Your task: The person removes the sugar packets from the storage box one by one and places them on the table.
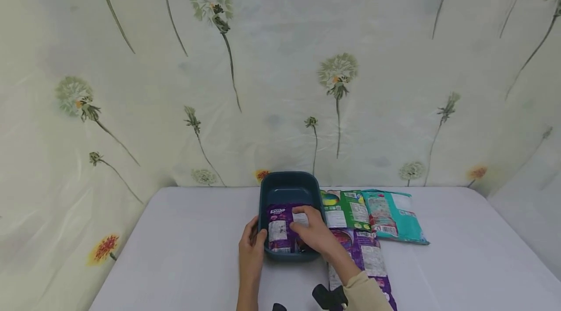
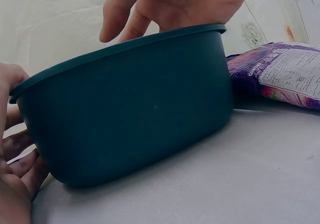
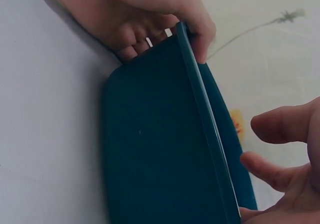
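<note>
A dark teal plastic tub (image 1: 290, 183) stands on the table, and a purple packet (image 1: 278, 229) lies flat inside its near half. My left hand (image 1: 251, 252) grips the tub's left wall, thumb over the rim and fingers against the outside, as the right wrist view also shows. My right hand (image 1: 314, 234) reaches over the right rim, its fingers at the packet's upper face. Thumb and finger of the right hand (image 3: 295, 181) stand apart in the right wrist view. There the tub wall hides the packet, so contact is unclear.
Right of the tub lie a green packet (image 1: 357, 211) and a turquoise packet (image 1: 409, 226). Nearer me, purple packets (image 1: 371, 258) lie partly under my right forearm. A flowered sheet (image 1: 271, 82) hangs behind the white table (image 1: 193, 243). Black objects (image 1: 326, 296) show at the bottom edge.
</note>
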Demonstrator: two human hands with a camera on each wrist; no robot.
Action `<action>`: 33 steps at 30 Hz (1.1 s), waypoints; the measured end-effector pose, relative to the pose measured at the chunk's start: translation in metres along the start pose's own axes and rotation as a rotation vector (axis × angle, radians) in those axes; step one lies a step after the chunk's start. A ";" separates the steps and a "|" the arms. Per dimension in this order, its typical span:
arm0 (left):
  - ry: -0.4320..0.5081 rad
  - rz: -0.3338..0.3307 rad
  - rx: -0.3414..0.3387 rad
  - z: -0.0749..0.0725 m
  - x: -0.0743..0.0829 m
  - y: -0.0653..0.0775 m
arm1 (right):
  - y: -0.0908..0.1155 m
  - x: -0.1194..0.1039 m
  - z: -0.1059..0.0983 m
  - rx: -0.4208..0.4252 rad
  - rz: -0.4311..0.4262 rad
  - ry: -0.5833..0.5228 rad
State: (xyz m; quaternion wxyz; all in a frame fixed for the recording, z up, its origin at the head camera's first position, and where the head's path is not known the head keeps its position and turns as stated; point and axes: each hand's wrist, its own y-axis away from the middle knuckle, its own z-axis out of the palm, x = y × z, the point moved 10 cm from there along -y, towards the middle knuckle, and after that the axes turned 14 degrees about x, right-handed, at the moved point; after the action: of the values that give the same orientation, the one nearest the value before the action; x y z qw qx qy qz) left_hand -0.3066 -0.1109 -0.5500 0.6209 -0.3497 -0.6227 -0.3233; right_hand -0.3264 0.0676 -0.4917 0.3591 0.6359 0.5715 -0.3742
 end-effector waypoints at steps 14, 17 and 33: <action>-0.003 0.000 -0.012 0.003 0.001 0.002 | 0.000 0.001 -0.005 0.029 -0.048 -0.033; -0.004 0.002 -0.010 0.003 0.003 0.001 | -0.001 0.001 -0.007 0.037 -0.051 -0.053; -0.025 -0.014 0.013 0.002 -0.001 -0.002 | 0.000 -0.005 -0.011 0.079 -0.119 -0.188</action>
State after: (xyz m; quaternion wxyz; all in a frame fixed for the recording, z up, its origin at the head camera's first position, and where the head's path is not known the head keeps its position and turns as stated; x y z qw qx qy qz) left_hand -0.3088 -0.1104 -0.5514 0.6130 -0.3453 -0.6350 -0.3190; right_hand -0.3257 0.0756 -0.4822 0.3631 0.5765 0.5567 -0.4752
